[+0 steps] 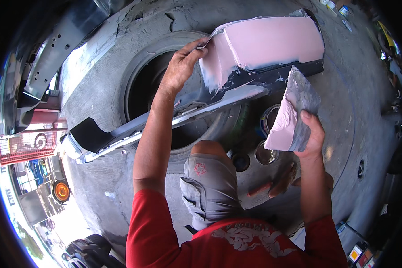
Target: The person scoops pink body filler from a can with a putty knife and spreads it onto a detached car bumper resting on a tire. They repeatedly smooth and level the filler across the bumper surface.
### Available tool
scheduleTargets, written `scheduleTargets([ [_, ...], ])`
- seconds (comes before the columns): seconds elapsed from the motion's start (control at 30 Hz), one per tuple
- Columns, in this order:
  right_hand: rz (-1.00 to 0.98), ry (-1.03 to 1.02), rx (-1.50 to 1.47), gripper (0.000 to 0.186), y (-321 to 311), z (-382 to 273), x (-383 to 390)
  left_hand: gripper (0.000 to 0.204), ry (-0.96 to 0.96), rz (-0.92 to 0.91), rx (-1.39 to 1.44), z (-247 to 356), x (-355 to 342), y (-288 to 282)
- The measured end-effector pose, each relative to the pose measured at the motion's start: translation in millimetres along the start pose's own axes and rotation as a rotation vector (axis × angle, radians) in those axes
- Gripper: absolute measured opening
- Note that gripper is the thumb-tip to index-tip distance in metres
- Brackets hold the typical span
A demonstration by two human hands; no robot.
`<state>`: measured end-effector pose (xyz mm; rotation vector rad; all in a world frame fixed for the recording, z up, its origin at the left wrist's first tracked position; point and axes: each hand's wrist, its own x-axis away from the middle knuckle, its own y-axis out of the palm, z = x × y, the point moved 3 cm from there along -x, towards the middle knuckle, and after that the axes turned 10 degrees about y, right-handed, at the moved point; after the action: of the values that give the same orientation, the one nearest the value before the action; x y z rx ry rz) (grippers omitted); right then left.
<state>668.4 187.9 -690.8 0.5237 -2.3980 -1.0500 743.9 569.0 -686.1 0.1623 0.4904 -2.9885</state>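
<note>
- Nearest me, my grey cargo shorts (205,178), one bare knee pointing to 12 o'clock.
- My right hand (313,136) is closed, thumb flat on top, around a grey mixing plate (307,96) reaching toward 11 o'clock. Pink body filler (285,123) covers its left side – I seem to grip the right side to keep my thumb clear of the paste.
- An open can (266,155) stands on the floor at that hand's 8 o'clock, near enough for easy reach, I'd judge.
- My left hand (182,66), farther out, is pinched nearly closed on a thin grey spreader (203,44); it's almost edge-on, probably for a fine grip. I can't tell whether its edge touches anything.
- The filler-coated panel (272,42) lies just beside that hand, at its 2 to 3 o'clock – and at my right hand's 11.
- Beyond my left wrist, at its 9 to 10 o'clock, a tyre (140,60) lies flat, apparently as a support.
</note>
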Motion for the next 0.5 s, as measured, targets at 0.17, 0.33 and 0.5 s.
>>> scheduleTargets([
  [0.17,-0.010,0.002,0.011,0.054,3,-3,-4,0.053,0.301,-0.129,0.013,-15,21,6],
  [0.33,0.013,0.041,-0.004,0.054,2,6,-12,0.060,0.519,-0.232,-0.293,-35,60,9],
  [0.5,-0.001,0.062,-0.019,0.053,0,10,-15,0.055,0.377,-0.345,-0.164,-43,66,-9],
])
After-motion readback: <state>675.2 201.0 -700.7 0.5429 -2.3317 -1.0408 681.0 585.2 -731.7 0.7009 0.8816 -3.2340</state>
